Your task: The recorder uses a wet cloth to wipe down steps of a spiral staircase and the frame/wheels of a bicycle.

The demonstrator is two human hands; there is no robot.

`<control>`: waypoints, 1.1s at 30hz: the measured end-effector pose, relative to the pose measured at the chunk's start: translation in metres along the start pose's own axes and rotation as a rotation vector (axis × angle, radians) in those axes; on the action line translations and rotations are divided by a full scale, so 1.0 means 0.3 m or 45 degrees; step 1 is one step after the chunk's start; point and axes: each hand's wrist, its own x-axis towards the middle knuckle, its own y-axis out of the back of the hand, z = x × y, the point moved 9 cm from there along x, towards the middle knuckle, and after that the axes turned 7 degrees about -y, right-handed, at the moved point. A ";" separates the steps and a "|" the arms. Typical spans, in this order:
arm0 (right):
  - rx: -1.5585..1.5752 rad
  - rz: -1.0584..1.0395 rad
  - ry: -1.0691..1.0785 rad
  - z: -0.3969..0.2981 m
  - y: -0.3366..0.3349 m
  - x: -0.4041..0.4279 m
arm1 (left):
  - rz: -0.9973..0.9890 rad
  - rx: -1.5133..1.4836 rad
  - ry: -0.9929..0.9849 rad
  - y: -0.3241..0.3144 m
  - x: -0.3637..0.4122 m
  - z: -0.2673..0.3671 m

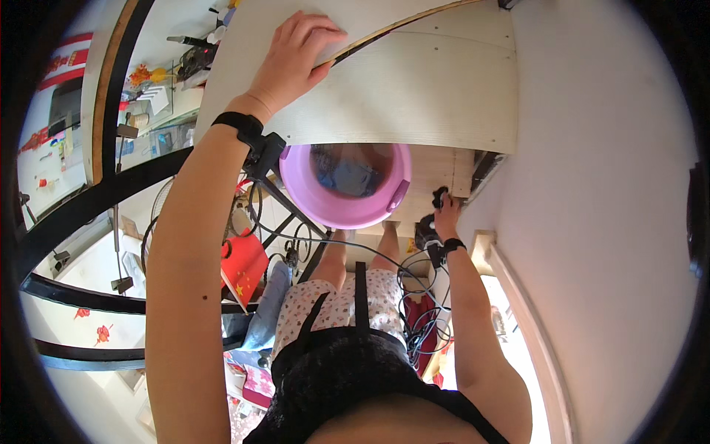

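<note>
My left hand (pixel 302 47) lies on a pale wood-grain board (pixel 377 14), fingers loosely bent, with its thumb at the board's thin edge. It holds nothing that I can see. Low on the right, my right hand (pixel 446 216) has its fingers around a small black object (pixel 440 195), beside the wall; what the object is cannot be told. A larger dark thing (pixel 426 230) is next to that hand. Between my arms, a pink plastic tub (pixel 344 213) holds water and dark bluish contents, partly hidden by the pale panel. Both wrists wear black straps with devices.
Black metal railings (pixel 111 191) curve along the left. A cable (pixel 355 244) crosses in front of my legs to a tangled coil (pixel 427 327). A red flag (pixel 246 263) stands by the railings. A white wall (pixel 599 166) rises on the right.
</note>
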 end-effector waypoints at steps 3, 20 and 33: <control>-0.017 -0.310 -0.096 0.067 -0.162 -0.097 | -0.013 -0.060 0.006 0.020 0.006 0.023; 0.421 -0.270 -0.222 0.215 -0.228 -0.137 | -0.048 -0.070 -0.047 -0.026 0.002 0.052; 0.606 -0.492 -0.426 0.172 -0.195 -0.230 | -0.024 0.031 -0.005 0.012 -0.033 0.057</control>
